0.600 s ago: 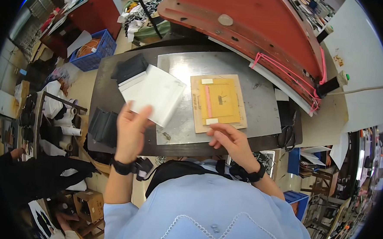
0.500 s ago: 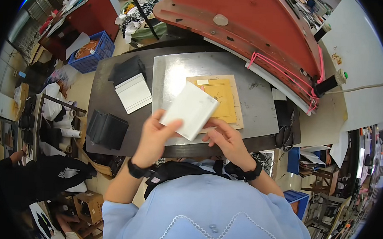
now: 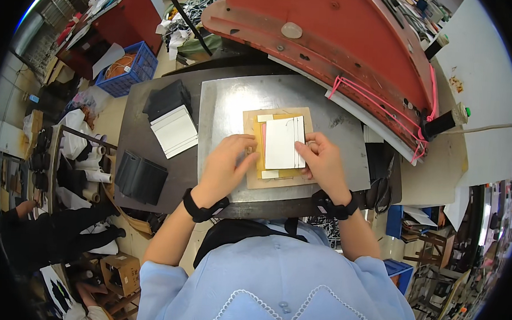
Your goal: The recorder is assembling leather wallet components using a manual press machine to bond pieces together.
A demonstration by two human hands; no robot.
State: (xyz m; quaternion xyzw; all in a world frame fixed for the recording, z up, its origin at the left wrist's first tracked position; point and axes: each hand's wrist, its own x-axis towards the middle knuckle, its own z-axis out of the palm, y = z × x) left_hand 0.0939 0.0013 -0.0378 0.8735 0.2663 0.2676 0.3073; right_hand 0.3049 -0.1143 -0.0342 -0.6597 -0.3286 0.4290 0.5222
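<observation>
A white rectangular panel (image 3: 281,145) with thin dark lines near its right side lies over a yellow plate (image 3: 290,173). Beneath the plate is a tan board (image 3: 251,124), resting on a metal sheet (image 3: 219,106). My right hand (image 3: 327,165) pinches the panel's right edge between thumb and fingers. At the left border of the board, my left hand (image 3: 228,163) is open, its thumb and fingers apart and nothing between them. Pale tabs (image 3: 271,174) show on the plate around the panel.
Left of the metal sheet are white panels (image 3: 174,134), black pieces (image 3: 169,99) and a black stack (image 3: 141,177). A big red machine frame (image 3: 326,30) with pink cord (image 3: 375,102) overhangs the far right. Scissors (image 3: 380,192) lie at the right table edge.
The white panel has moved from my left hand down onto the yellow plate, and its lined face now shows. My right hand has taken its right edge; my left hand has let go. The tan board sits nearer.
</observation>
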